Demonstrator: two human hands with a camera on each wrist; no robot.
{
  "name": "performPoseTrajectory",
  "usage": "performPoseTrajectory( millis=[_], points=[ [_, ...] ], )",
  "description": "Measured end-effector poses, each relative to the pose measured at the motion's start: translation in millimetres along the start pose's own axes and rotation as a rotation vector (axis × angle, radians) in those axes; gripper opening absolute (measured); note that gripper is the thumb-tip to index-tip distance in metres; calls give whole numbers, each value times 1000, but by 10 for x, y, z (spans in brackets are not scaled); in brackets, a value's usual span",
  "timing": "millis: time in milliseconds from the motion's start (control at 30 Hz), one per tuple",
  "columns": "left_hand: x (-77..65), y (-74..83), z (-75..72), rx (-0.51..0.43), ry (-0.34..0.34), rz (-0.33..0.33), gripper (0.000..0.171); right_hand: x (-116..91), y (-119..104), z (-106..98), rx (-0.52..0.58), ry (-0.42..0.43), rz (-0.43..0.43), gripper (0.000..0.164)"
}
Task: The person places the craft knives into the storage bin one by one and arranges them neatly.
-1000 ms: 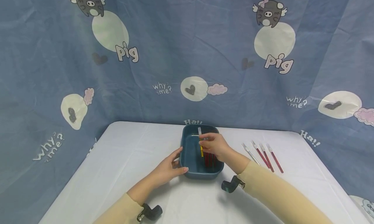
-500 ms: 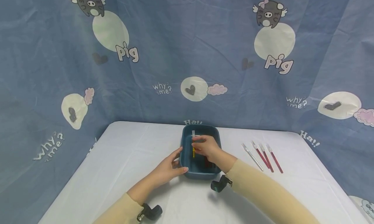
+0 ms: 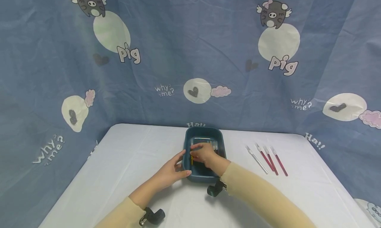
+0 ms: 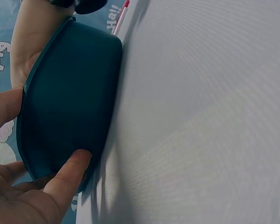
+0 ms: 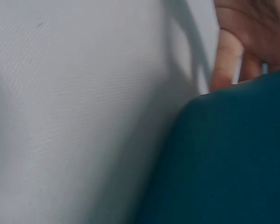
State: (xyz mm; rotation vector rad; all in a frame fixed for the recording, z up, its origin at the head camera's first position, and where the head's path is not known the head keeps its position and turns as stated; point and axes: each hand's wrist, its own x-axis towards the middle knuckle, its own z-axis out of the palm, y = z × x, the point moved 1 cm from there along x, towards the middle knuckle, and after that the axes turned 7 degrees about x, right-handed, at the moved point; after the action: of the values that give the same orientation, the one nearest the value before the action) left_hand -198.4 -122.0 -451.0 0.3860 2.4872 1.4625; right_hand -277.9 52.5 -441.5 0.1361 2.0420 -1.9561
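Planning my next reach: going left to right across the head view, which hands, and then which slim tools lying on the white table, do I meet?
Left hand, right hand, silver tool, first red tool, second red tool, third red tool.

Your sleeves are plain beige and long: left sleeve (image 3: 122, 215) and right sleeve (image 3: 262, 192) stop short of your hands. At each cuff sits a stubby black camera, the left camera (image 3: 156, 216) and right camera (image 3: 213, 190) both elbow-shaped, with a small shiny metal fitting (image 3: 142, 221).
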Motion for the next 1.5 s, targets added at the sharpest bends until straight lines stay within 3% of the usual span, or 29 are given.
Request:
performPoseTrajectory(
  millis=[333, 733, 1500],
  points=[
    [-7, 19, 14, -3, 4, 11, 87, 15, 97, 22, -53, -18, -22, 22],
    [12, -11, 23, -1, 0, 9, 87, 1, 80, 47, -104, 29, -45, 20],
    [-14, 46, 5, -10, 17, 7, 87, 21, 68, 72, -12, 27, -42, 24]
  ],
)
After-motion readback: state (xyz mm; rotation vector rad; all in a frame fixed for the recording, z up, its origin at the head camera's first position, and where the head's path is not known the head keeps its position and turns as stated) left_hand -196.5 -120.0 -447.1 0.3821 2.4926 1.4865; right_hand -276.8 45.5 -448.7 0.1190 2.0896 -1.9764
